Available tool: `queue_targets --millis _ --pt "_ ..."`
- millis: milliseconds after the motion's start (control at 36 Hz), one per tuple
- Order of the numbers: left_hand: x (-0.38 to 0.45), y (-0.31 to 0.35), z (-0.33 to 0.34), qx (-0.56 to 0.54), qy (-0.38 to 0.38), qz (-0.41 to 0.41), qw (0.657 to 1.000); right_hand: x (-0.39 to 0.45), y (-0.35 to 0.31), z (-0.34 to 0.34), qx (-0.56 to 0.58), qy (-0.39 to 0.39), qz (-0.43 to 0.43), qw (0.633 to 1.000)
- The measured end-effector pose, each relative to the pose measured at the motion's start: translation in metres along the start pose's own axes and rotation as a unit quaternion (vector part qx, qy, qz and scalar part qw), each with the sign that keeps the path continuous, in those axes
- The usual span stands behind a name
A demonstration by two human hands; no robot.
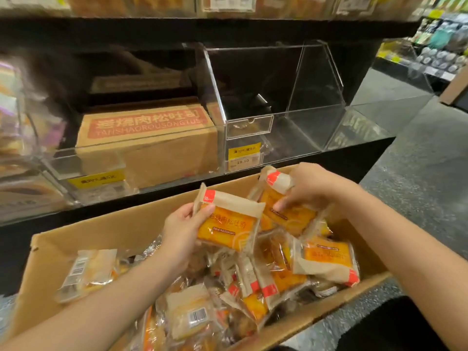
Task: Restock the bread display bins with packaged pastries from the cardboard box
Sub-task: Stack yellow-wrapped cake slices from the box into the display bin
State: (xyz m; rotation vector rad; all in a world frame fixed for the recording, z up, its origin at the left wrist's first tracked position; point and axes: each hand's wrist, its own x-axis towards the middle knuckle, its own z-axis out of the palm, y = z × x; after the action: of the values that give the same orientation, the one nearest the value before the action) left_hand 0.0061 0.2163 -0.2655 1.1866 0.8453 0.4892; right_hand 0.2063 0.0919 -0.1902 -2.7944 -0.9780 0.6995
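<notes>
Cardboard is what most of the head view is filled with: a big open brown cardboard box [58,249] is seen low in the frame, piled with clear-wrapped orange pastry packets with red-and-white end strips [326,259], some flipped so their barcodes are showing. One orange pastry packet with beige paper-look edges [228,224] is held up over the middle of the box by the left hand [182,231], thumb laid on the front near the top left corner and fingers curled behind it, so it's properly gripped and lifted clear of the pile. A second orange packet, tilted with its red-striped end pointing up [283,206], is being pinched by the right hand [314,186] at the far side of the box, fingers curled down over its upper part; whether it's fully off the heap can't be told. Behind the box a row of clear acrylic display bins is set on a black shelf. The right clear acrylic bin [314,97] is seen with nothing but a small clear drawer and a yellow price tag [244,154] on its front. The left acrylic bin [63,163] is taken up by a closed brown carton with a red printed label [147,138]. Blurry wrapped goods are visible at the far left edge, and more store shelving at the top right.
</notes>
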Motion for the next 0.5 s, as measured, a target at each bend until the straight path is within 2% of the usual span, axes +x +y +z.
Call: queue_targets --millis 111,250,361,500 --pt "0.001 0.013 -0.011 -0.020 0.043 0.041 0.998 -0.002 -0.016 -0.002 0.048 0.028 -0.104 0.993" --pt "0.006 0.043 -0.035 -0.021 0.113 0.182 0.977 -0.005 -0.049 -0.008 0.143 0.060 -0.214 0.965" --pt "0.014 0.074 -0.059 -0.077 0.130 0.222 0.963 -0.008 -0.086 -0.031 0.237 0.108 -0.309 0.915" --pt "0.023 0.114 -0.085 -0.164 0.166 0.248 0.940 0.000 -0.143 -0.070 0.259 0.255 -0.376 0.852"
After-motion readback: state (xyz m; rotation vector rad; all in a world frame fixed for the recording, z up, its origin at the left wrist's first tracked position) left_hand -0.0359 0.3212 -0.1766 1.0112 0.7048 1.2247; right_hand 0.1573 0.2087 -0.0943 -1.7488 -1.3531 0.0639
